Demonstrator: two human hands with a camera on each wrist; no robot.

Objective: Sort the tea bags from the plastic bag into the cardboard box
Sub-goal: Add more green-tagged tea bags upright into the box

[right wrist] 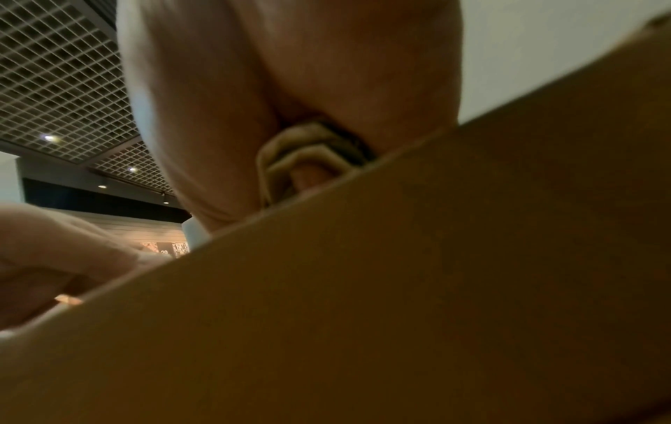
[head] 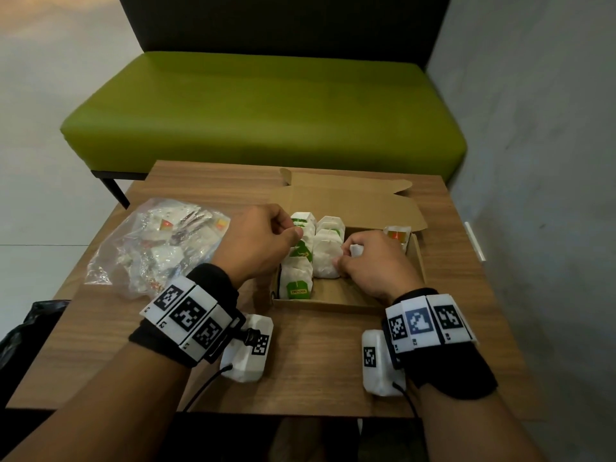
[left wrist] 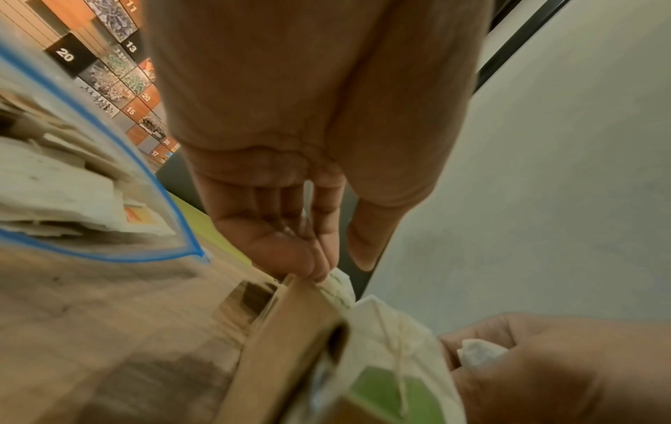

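Note:
An open cardboard box (head: 326,306) sits on the wooden table (head: 316,361). Green-tagged tea bags (head: 296,281) stand in a row along its left side, plain white ones (head: 328,258) fill the middle, and a red-tagged one (head: 396,235) stands at the far right. My left hand (head: 295,233) reaches over the left wall (left wrist: 290,344), and its fingertips (left wrist: 319,272) touch the top of a tea bag (left wrist: 341,287), thumb apart. My right hand (head: 346,258) is inside the box and grips a white tea bag (head: 356,250), also visible in the left wrist view (left wrist: 479,352). The clear plastic bag (head: 150,251) with more tea bags lies to the left.
The box lid (head: 350,198) lies open toward the back of the table. A green bench (head: 266,111) stands behind the table and a grey wall (head: 533,161) runs along the right. A black bag (head: 20,328) sits off the table's left edge.

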